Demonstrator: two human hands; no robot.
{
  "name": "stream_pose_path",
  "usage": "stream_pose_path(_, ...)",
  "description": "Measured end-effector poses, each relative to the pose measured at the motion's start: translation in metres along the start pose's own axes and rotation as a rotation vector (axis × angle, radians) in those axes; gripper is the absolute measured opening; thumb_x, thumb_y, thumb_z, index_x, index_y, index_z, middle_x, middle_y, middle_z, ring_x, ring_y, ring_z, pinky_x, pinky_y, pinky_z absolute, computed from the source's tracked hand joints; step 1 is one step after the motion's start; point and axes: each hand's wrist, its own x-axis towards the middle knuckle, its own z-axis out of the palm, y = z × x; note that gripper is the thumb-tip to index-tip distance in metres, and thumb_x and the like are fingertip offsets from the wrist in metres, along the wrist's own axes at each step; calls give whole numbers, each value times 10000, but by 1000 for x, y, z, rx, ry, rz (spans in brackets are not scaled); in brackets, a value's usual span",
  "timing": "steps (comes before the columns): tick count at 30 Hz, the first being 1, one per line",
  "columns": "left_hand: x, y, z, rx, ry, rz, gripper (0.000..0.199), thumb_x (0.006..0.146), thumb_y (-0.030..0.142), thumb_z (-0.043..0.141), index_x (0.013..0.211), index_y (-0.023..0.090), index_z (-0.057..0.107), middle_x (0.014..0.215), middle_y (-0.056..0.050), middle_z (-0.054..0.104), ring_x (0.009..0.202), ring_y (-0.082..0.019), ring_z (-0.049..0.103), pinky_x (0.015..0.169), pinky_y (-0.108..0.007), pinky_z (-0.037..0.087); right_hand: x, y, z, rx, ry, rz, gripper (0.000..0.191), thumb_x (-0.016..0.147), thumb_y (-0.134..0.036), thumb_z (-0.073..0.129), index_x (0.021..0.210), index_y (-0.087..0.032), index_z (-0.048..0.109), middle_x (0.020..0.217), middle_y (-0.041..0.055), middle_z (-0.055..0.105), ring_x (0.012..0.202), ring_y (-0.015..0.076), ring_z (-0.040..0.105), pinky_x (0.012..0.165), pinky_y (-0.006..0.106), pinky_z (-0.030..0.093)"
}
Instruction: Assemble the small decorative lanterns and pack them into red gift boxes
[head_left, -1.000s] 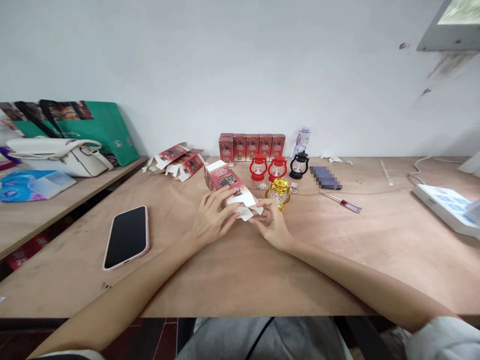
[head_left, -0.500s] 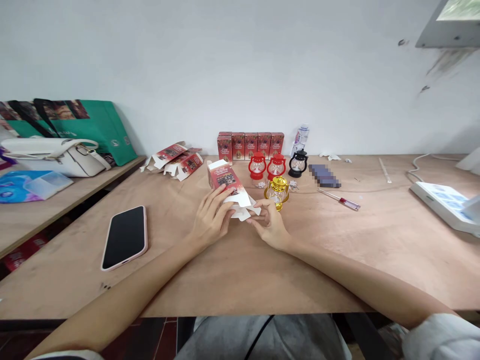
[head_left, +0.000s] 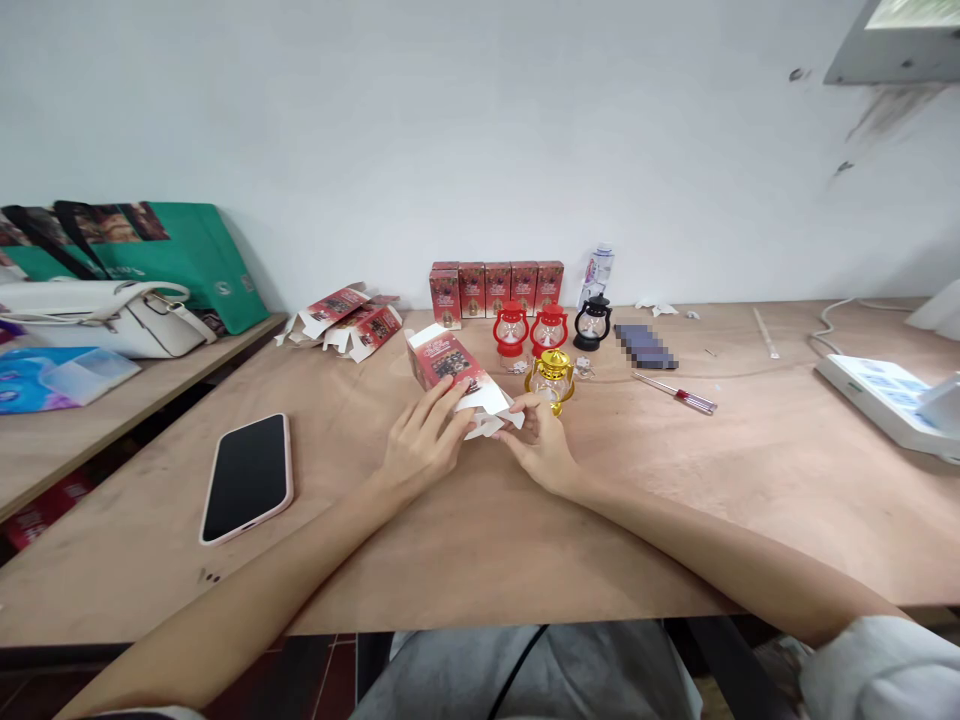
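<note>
Carton lies tilted; your left hand presses it, fingers half-spread; your right hand pinches its flaps.

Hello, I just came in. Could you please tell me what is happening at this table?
The left hand lies on a red printed box, while the right hand has its fingers at the box's white flaps, which stand open. Just behind the right hand is a gold lantern. Farther back stand two red lanterns, a black lantern and a row of small red boxes.
</note>
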Motion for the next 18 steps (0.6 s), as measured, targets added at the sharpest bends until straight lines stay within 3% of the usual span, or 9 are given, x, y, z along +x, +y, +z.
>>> stream_pose_path(5,2,-1,-2,4,-9,30,159,899,274,584,1035,202,624,1174,-94,687,1111,-233,630,848,-314,492,1,-4,0,16,38,41,339,727,-257,715,890,-248,418,857,-23,512,658,117,564,666,289,497)
stream_pose_path(9,1,-6,2,-13,-62,29,230,900,306,562,1102,218,627,1174,-112,663,1058,-248,589,845,-366,436,2,-7,-1,56,29,114,382,703,-302,745,878,-254,408,848,-27,492,647,121,559,642,291,477)
stream_pose_path(15,-6,-13,10,-124,-133,55,411,886,258,550,1273,397,552,1302,-74,565,1101,-250,509,874,-395,373,3,-7,-1,16,15,157,399,678,-351,774,843,-247,426,804,-25,486,660,126,467,600,267,416)
stream_pose_path(18,-6,-13,10,-180,-149,11,485,893,213,519,1360,335,476,1284,-89,589,1110,-256,511,876,-393,389,4,-8,-2,7,8,185,391,683,-369,766,823,-244,423,782,-29,478,638,122,441,564,256,386)
